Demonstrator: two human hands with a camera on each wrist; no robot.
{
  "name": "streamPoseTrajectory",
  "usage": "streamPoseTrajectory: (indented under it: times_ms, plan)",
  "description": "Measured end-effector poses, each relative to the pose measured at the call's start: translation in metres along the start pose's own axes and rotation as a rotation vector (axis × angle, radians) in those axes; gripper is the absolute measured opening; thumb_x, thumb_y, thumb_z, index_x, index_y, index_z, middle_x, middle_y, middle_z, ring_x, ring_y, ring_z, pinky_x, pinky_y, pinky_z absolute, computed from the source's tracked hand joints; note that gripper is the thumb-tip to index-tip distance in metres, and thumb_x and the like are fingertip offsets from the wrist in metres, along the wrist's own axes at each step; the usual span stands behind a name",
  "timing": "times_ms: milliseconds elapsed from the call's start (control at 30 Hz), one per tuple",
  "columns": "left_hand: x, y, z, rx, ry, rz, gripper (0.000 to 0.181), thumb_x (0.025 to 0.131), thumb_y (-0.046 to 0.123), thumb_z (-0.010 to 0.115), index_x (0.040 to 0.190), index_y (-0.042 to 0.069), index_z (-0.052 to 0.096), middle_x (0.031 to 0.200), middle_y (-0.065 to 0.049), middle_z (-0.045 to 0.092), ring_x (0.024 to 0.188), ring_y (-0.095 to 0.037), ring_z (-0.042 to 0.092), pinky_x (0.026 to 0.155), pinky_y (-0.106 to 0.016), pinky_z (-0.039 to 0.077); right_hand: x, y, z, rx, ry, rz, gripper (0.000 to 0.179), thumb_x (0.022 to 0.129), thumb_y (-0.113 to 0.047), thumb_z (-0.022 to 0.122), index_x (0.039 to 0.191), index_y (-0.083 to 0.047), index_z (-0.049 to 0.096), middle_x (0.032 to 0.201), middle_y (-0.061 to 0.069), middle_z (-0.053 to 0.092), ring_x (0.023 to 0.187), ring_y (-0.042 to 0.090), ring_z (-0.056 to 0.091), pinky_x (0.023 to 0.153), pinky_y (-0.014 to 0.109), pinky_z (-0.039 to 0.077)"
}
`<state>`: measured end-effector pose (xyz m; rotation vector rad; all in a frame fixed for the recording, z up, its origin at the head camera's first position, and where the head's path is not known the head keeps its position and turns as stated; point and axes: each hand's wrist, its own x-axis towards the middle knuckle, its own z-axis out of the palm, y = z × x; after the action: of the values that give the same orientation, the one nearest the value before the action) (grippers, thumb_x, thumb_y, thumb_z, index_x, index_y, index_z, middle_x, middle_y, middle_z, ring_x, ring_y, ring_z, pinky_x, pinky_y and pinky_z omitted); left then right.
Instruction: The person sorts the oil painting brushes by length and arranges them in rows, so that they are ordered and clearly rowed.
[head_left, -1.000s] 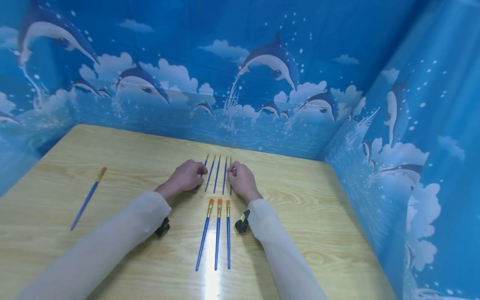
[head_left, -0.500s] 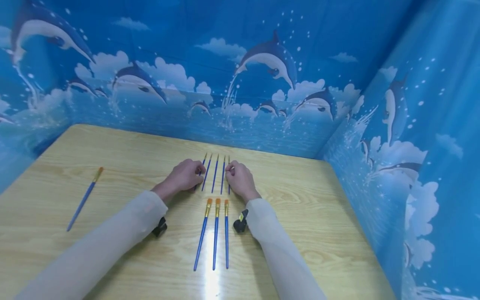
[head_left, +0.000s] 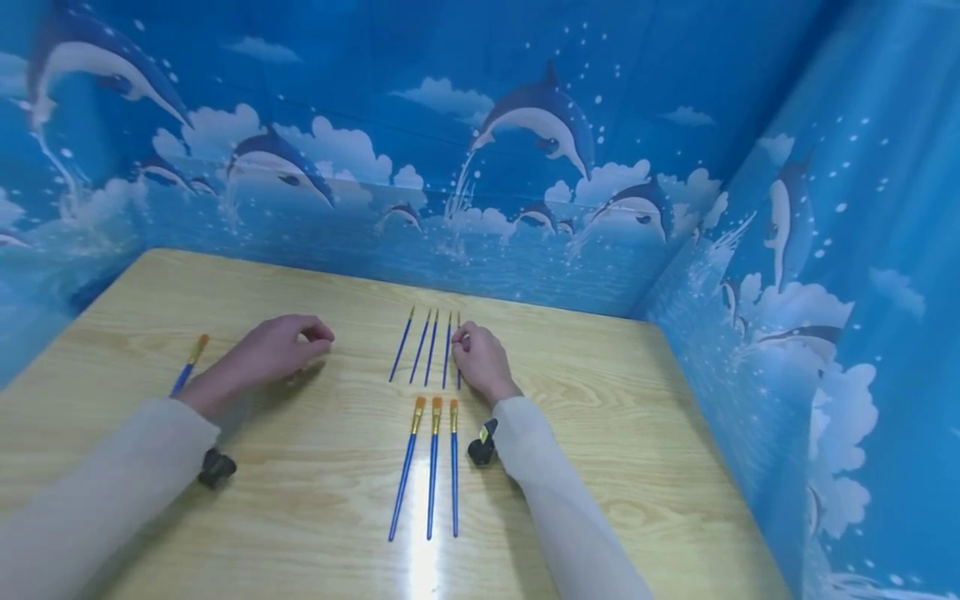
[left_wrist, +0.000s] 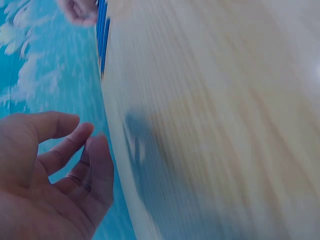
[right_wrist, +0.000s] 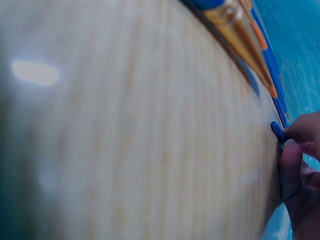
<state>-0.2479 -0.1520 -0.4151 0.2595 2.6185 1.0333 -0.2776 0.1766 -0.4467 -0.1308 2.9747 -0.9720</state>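
My right hand (head_left: pixel 483 358) pinches a thin blue paintbrush (head_left: pixel 459 380), the rightmost of a row of several thin paintbrushes (head_left: pixel 431 346) on the table. In the right wrist view, its thumb and finger meet at the end of the blue handle (right_wrist: pixel 278 132). Left of the row, my left hand (head_left: pixel 277 348) hovers above the table with nothing in its loosely bent fingers. The left wrist view shows a gap between its thumb and fingers (left_wrist: pixel 97 165). Nearer to me lie three wide flat paintbrushes (head_left: pixel 432 475), side by side with orange bristles pointing away.
One more flat paintbrush (head_left: pixel 197 350) lies at the left, partly hidden by my left forearm. The wooden table (head_left: pixel 630 467) meets a blue dolphin-print curtain (head_left: pixel 360 242) at its back and right.
My left hand has let go of the leftmost thin paintbrush and moved left, away from the row. That paintbrush now lies in full view. My right hand stays at the rightmost one.
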Motion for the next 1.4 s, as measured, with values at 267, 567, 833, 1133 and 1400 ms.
streamPoseTrajectory:
  times_ms: [267, 567, 833, 1133, 1400]
  plan:
    - [-0.039, -0.054, -0.033, 0.151, 0.112, 0.085, 0.035, 0.11, 0.023, 0.065, 0.134, -0.002, 0.069, 0.13, -0.029, 0.067, 0.105, -0.037, 0.072, 0.08, -0.051, 0.061, 0.001, 0.004, 0.0, 0.001, -0.002, -0.012, 0.012, 0.109, -0.015, 0.061, 0.117, -0.012, 0.069, 0.112, 0.009, 0.071, 0.099, 0.025, 0.067, 0.091, 0.045, 0.056]
    - [-0.065, -0.081, -0.037, 0.185, 0.164, 0.123, 0.033, 0.104, 0.014, 0.072, 0.129, -0.007, 0.07, 0.125, -0.032, 0.069, 0.109, -0.048, 0.069, 0.092, -0.064, 0.057, 0.002, 0.006, 0.001, 0.027, -0.021, -0.015, 0.013, 0.109, -0.016, 0.061, 0.119, -0.011, 0.069, 0.113, 0.01, 0.072, 0.101, 0.026, 0.069, 0.093, 0.046, 0.058]
    - [-0.068, -0.087, -0.038, 0.213, 0.167, 0.151, 0.032, 0.1, 0.011, 0.076, 0.127, -0.006, 0.071, 0.121, -0.027, 0.071, 0.108, -0.045, 0.068, 0.09, -0.062, 0.057, 0.003, 0.008, 0.001, 0.036, -0.005, -0.025, 0.012, 0.109, -0.015, 0.061, 0.117, -0.012, 0.07, 0.112, 0.009, 0.073, 0.1, 0.026, 0.069, 0.093, 0.047, 0.058]
    - [-0.079, -0.111, -0.046, 0.259, 0.196, 0.189, 0.032, 0.098, 0.005, 0.076, 0.126, -0.008, 0.071, 0.123, -0.032, 0.069, 0.113, -0.052, 0.065, 0.094, -0.062, 0.056, 0.005, 0.006, 0.003, 0.014, -0.002, -0.021, 0.011, 0.109, -0.016, 0.061, 0.116, -0.013, 0.07, 0.108, 0.007, 0.07, 0.094, 0.023, 0.066, 0.087, 0.043, 0.056]
    - [-0.089, -0.114, -0.056, 0.232, 0.159, 0.117, 0.036, 0.097, -0.001, 0.074, 0.127, -0.017, 0.063, 0.124, -0.043, 0.066, 0.116, -0.063, 0.063, 0.096, -0.071, 0.053, 0.003, 0.006, 0.002, 0.012, 0.0, -0.018, 0.01, 0.109, -0.015, 0.062, 0.116, -0.012, 0.07, 0.108, 0.007, 0.071, 0.095, 0.023, 0.067, 0.088, 0.044, 0.057]
